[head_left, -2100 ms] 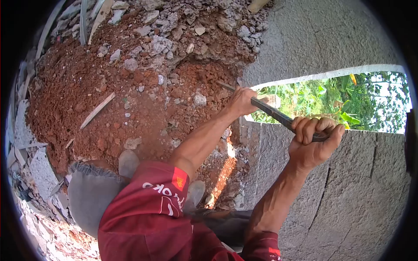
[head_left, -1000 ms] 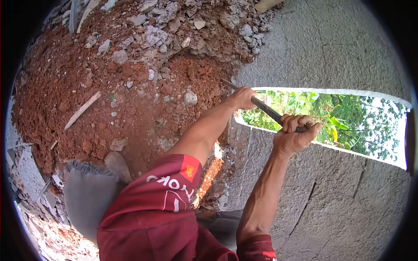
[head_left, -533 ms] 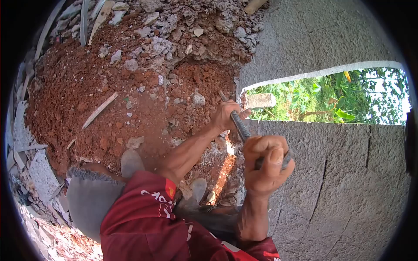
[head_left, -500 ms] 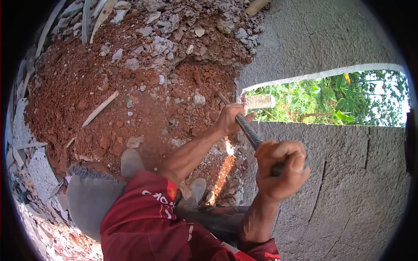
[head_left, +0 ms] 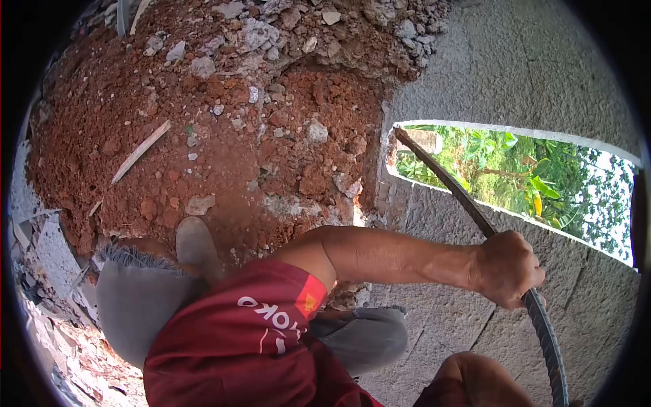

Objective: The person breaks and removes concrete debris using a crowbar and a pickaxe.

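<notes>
One steel bar (head_left: 468, 203) slants from the wall opening (head_left: 515, 169) to the lower right. The left hand (head_left: 507, 268) is clenched around it. The right hand, apparently out of frame, cannot be assessed.

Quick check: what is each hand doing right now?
Left hand: closed around the steel bar.
Right hand: out of view; only that arm's elbow shows at the bottom edge.

Bright daylight comes through the opening (head_left: 515, 176) just above the left hand (head_left: 505, 268). Fisheye bending and black corners frame a sharp view.
</notes>
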`<state>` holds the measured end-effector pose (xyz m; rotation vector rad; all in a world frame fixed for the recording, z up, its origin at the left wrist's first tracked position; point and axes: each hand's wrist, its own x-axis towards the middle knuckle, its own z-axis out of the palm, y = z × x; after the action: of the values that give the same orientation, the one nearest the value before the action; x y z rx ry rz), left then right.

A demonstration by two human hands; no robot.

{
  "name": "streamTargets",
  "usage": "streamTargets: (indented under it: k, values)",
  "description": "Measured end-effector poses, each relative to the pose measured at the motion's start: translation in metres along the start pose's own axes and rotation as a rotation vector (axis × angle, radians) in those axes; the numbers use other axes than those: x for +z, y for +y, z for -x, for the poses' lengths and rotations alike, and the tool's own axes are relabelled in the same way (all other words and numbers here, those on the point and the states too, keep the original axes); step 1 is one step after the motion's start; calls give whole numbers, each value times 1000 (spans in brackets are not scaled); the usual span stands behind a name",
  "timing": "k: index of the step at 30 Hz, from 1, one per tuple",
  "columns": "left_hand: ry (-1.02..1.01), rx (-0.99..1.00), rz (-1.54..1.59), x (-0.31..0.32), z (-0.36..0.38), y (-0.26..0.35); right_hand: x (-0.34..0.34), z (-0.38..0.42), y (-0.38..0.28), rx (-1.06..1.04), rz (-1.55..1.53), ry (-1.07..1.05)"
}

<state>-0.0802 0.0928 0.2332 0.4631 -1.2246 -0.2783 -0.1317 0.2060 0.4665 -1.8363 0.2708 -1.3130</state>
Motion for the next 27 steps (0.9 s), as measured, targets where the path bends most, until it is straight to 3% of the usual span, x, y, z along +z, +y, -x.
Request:
streamTargets:
  k: [2,3,4,5,7,8,12,13,16,19,21,27]
  values:
    - [-50,-121,13,3,25,-76,-60,4,49,-71,147,218]
    - [-175,-305,-107,1,56,-131,-69,13,113,136,322,351]
    - [-195,-575,-230,-11,89,-178,-39,26,217,137,513,759]
    - [-255,-610,-502,-29,126,-214,-45,37,248,137,455,754]
    - [-373,-593,-456,-53,146,-231,-57,61,310,139,341,746]
    - [-340,-541,-432,-50,149,-237,-54,71,303,184,260,722]
    - [-402,-732,-260,-55,146,-236,-38,86,286,289,215,765]
    - [-457,-801,-228,-60,148,-227,-36,101,285,274,202,747]
    - [-422,-771,-305,-78,158,-195,-4,135,273,210,156,687]
    - [-206,-514,-377,-82,170,-170,19,141,242,231,119,502]
    - [-122,-648,-313,-81,158,-135,23,109,205,258,8,366]
    - [-63,-164,-371,-47,123,-38,-13,77,75,247,17,-36]
